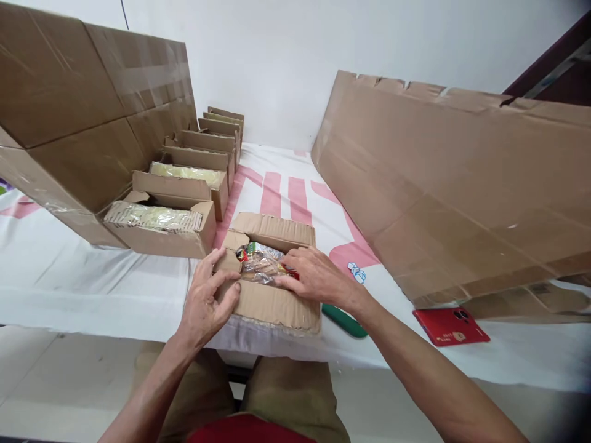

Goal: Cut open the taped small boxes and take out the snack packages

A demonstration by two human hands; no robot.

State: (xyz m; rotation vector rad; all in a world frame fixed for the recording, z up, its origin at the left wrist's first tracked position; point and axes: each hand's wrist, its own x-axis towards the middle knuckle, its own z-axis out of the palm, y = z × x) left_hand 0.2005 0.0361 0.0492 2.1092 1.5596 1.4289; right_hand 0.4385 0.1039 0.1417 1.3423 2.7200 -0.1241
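Note:
A small open cardboard box (272, 304) sits at the table's near edge in front of me. Inside it lies a clear plastic packet (258, 261) with red and green print. My left hand (207, 295) grips the box's left end, thumb on the near flap and fingers curled over the side flap. My right hand (314, 275) rests flat on the right part of the box, fingertips pressing the packet down into it. The box's far flap (274, 229) stands open.
A row of several small open boxes (161, 224) with pale packets runs back along the left. Large cardboard sheets lean at the left (78, 117) and right (457, 184). A red phone (450, 325) and a green object (344, 320) lie on the white cloth (83, 277).

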